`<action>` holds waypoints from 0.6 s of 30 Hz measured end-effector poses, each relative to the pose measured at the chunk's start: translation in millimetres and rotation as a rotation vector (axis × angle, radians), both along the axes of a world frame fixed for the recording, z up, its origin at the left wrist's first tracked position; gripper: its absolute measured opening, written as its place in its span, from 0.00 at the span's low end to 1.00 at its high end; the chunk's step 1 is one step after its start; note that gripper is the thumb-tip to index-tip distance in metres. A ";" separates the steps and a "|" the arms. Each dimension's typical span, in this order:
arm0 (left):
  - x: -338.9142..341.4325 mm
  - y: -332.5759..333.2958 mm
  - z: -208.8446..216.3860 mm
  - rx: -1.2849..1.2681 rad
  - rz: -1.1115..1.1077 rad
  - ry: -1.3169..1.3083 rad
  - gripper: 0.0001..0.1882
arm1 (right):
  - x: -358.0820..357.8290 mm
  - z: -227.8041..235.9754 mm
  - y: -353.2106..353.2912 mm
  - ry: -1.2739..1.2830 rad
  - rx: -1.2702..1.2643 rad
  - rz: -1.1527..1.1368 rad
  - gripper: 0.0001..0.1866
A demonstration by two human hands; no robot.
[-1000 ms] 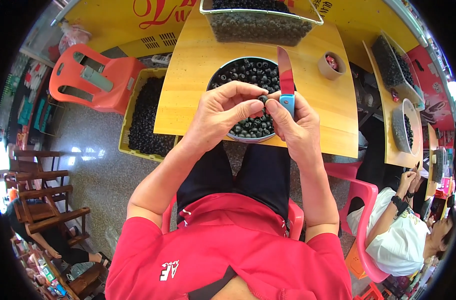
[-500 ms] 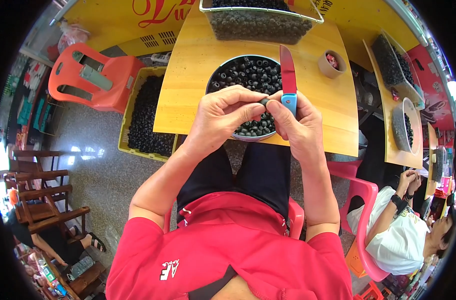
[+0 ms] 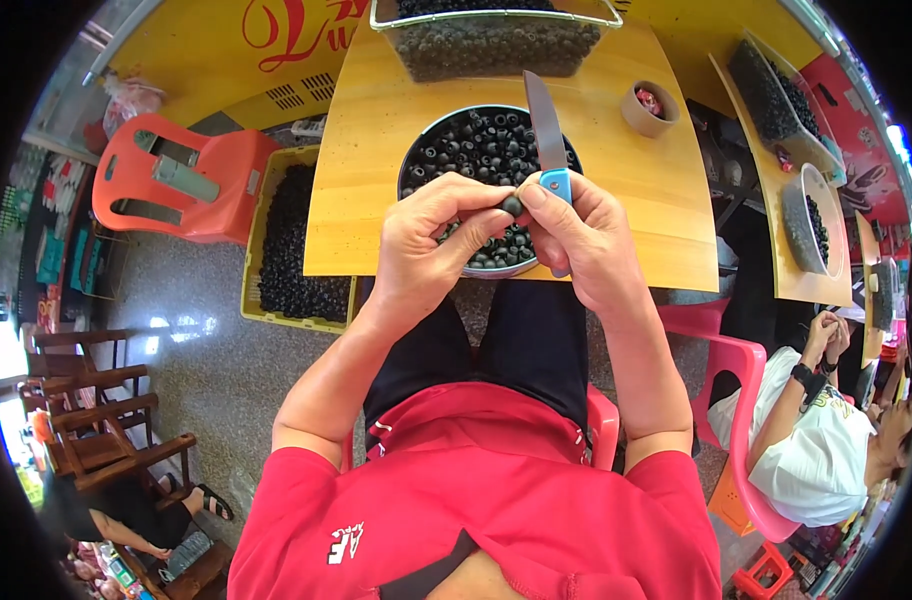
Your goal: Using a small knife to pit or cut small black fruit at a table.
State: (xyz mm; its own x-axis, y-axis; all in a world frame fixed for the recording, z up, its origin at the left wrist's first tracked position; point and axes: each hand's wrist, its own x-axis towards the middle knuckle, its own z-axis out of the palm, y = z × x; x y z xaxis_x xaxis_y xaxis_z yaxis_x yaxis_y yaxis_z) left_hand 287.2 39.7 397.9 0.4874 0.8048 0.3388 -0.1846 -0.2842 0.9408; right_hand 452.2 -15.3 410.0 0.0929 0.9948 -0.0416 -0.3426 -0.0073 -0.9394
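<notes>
The left hand (image 3: 426,245) pinches a dark bead (image 3: 512,207) beside the right hand (image 3: 588,235), which grips a blue-handled knife (image 3: 544,122), blade forward.

Beyond the bare left hand (image 3: 431,240) and right hand (image 3: 591,245), toward the body, come dark trousers (image 3: 531,340), then a red shirt (image 3: 456,440) with short sleeves (image 3: 286,500), white chest print (image 3: 344,543) and a dark, angular neckline panel (image 3: 431,572).

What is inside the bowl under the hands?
Many small black balls. The left hand, right hand and knife hide some; the balls cover the bottom of the bowl.
</notes>
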 end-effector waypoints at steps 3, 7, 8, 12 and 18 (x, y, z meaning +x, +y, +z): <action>0.2 1.2 -4.7 0.068 0.050 0.003 0.10 | -6.3 3.4 0.5 -0.029 0.025 -0.005 0.09; 1.8 1.4 -6.8 0.263 0.122 0.038 0.11 | -7.0 4.6 0.8 -0.114 0.062 -0.024 0.09; 1.8 1.1 -6.1 0.263 0.121 0.038 0.11 | -5.9 3.8 1.0 -0.114 0.062 -0.025 0.09; 1.5 -5.2 -1.0 -0.019 0.060 -0.063 0.10 | -6.1 3.3 1.1 0.039 0.018 -0.010 0.09; 5.2 -8.8 -8.5 -0.330 -0.006 -0.232 0.09 | -8.4 2.2 0.6 0.020 0.057 -0.036 0.10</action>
